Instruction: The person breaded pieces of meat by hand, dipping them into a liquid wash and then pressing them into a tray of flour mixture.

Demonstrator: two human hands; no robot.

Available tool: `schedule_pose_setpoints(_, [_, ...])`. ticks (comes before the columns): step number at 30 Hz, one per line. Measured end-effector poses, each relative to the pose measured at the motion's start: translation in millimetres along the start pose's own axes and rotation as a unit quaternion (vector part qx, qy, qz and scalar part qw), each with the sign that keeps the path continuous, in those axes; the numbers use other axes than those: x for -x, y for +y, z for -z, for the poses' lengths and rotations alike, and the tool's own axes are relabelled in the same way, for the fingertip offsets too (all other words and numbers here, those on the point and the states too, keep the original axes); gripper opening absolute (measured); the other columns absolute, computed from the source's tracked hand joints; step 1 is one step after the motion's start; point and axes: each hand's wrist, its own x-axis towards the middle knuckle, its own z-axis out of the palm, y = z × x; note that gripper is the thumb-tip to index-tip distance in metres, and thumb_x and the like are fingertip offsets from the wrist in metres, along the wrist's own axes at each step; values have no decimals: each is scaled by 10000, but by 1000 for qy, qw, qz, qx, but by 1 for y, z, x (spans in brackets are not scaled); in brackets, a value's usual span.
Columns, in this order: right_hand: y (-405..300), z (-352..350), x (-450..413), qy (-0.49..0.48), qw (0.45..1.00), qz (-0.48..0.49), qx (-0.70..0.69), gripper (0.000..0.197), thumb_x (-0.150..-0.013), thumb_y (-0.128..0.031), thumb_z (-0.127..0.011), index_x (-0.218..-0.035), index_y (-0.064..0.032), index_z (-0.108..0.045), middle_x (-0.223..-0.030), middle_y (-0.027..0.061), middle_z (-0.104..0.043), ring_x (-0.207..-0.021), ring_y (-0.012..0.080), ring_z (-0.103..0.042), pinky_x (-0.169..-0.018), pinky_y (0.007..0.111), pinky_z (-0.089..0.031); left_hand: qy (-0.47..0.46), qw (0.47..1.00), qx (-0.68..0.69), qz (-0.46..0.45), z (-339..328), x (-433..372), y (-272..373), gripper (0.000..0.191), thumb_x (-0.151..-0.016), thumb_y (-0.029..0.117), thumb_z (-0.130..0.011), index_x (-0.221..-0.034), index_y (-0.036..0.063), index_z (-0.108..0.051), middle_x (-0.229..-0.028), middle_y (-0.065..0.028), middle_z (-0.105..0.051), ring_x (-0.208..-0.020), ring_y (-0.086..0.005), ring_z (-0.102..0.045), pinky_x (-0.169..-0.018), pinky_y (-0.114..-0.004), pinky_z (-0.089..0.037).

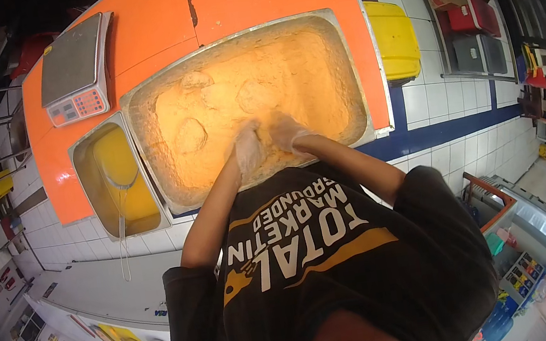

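A large rectangular metal tray (352, 68) is filled with orange-yellow breading-like crumbs or flour (312, 60). Several rounded, coated lumps rest in it, one (190, 135) at the left and another (257, 95) near the middle. My left hand (248, 145), in a thin clear plastic glove, is low over the crumbs at the tray's near side. Close beside it on the right is my right hand (288, 129), also gloved and blurred, with its fingers in or against the crumbs. Whether either hand grips anything cannot be made out.
Left of the tray, a smaller metal pan (83, 181) holds yellow liquid and a long-handled wire strainer (123, 176). A digital scale (74, 62) stands behind it on the orange table (147, 20). A yellow lidded bin (393, 38) is beyond the table's right edge.
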Motion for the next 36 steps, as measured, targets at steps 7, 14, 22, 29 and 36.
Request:
schedule_pose_setpoints(7, [18,34,17,421,849,-130,-293,408,-978,-256,-450,-1214,38,-605,-1193,297,-642,-1093,440,-630,-1019,448,-474,234,801,-350,-425,18,-16,16,292,-1058,285,-437,-1078,53,-614,-985,-81,-644,-869,-181,-609,-712,-328,-480])
schedule_pose_setpoints(14, [4,30,-46,332,909,-187,-172,572,-1013,-410,-397,-1290,47,-603,-1274,271,-629,-1229,401,-582,-1037,483,-445,300,919,-38,-252,22,-79,0,393,-1037,388,-473,-1132,36,-618,-1092,-79,-649,-1008,-239,-590,-906,-402,-450])
schedule_pose_setpoints(22, [30,-39,-111,346,840,-205,-364,482,-996,-407,-477,-1122,18,-669,-1072,273,-687,-990,409,-673,-883,490,-510,228,916,-73,-323,0,-77,2,531,-1083,427,-405,-1396,13,-517,-1327,-88,-580,-1185,-225,-556,-1004,-349,-452])
schedule_pose_setpoints(29, [56,-63,-122,303,866,-125,-377,565,-1001,-489,-487,-1178,20,-658,-1122,268,-678,-1061,392,-654,-915,464,-495,208,941,-63,-259,-19,-70,9,553,-1074,426,-451,-1453,25,-488,-1397,-110,-551,-1223,-208,-541,-1028,-342,-455])
schedule_pose_setpoints(36, [7,-1,-71,361,826,-181,-394,525,-1026,-462,-459,-1044,12,-682,-927,237,-698,-908,380,-679,-786,470,-522,275,921,-80,-265,-12,-52,20,637,-1055,498,-449,-1492,35,-444,-1451,-109,-511,-1267,-260,-518,-1098,-365,-392])
